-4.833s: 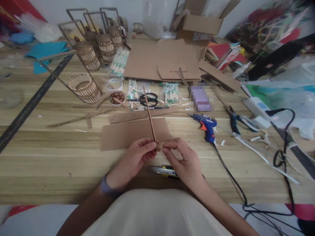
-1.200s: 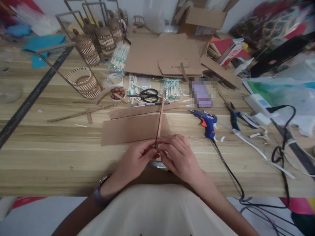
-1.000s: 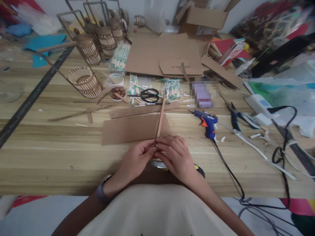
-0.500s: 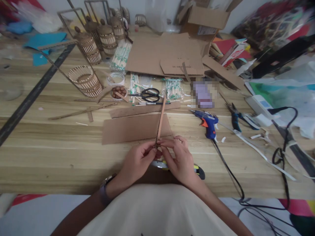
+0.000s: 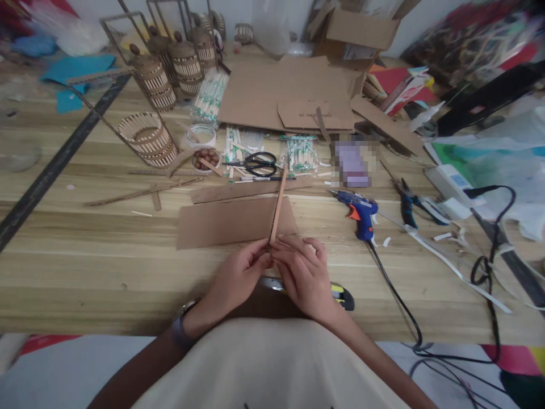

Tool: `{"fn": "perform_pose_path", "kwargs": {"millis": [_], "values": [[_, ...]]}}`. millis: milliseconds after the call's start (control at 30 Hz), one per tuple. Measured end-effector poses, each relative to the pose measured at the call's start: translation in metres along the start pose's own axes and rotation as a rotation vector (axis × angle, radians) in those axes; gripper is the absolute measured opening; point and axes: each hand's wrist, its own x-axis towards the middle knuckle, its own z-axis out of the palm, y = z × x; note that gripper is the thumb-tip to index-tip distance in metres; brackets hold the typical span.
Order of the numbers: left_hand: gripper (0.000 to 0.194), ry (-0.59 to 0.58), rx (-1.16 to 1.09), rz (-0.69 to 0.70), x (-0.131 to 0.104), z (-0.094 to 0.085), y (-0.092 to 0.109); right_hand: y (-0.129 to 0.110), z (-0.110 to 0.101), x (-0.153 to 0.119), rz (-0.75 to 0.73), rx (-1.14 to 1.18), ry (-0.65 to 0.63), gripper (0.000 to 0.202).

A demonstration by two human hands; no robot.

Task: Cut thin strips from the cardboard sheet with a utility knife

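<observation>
1. Upper left: open slatted basket (image 5: 147,139), inner wall visible, floor hard to read. Lidded basket (image 5: 155,85) behind it: lid on, contents hidden.
2. Left of centre: white tub (image 5: 193,165) full of brown beads (image 5: 207,157), brown strip (image 5: 210,167) across the top. A knock there would likely scatter beads.
3. Lower centre: left hand (image 5: 238,275) pinched narrow on the low end of the cardboard strip (image 5: 279,207).
4. Strip is mid-frame, rising from the fingertips, top leaning slightly right. Squeezing too hard or pulling unevenly could crease or bend it.
5. Above centre: clear bag (image 5: 300,153), pale sticks inside.
6. Lower centre, just right: right hand (image 5: 309,275), fingertips bunched close on same low end; thumb mostly hidden.
7. Utility knife (image 5: 342,295) lies partly hidden below right hand, metal end toward left hand. Can't tell if blade is out; if so, dropping a hand carelessly risks a nick.
8. Right of centre: glue gun (image 5: 361,210) on its side. Forearm catching the cord (image 5: 395,286) might drag it; heat unknown.
9. Upper right: cardboard box (image 5: 361,28), flaps open, contents unclear.
</observation>
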Motion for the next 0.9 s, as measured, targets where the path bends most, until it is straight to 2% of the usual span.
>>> {"fn": "perform_pose_path", "kwargs": {"millis": [333, 567, 733, 900], "values": [[0.031, 0.046, -0.096, -0.037, 0.0, 0.007, 0.001, -0.003, 0.002, 0.003, -0.008, -0.008, 0.029, 0.017], [0.033, 0.009, -0.102, -0.04, -0.003, 0.006, -0.008, -0.001, 0.0, 0.002, 0.107, 0.082, 0.036, 0.019], [0.033, -0.041, -0.188, -0.025, 0.003, 0.004, -0.003, -0.001, 0.001, 0.001, 0.057, 0.064, 0.024, 0.018], [0.037, -0.02, -0.189, -0.046, 0.003, 0.004, -0.001, 0.0, 0.002, -0.002, 0.1, 0.058, -0.002, 0.017]]}}
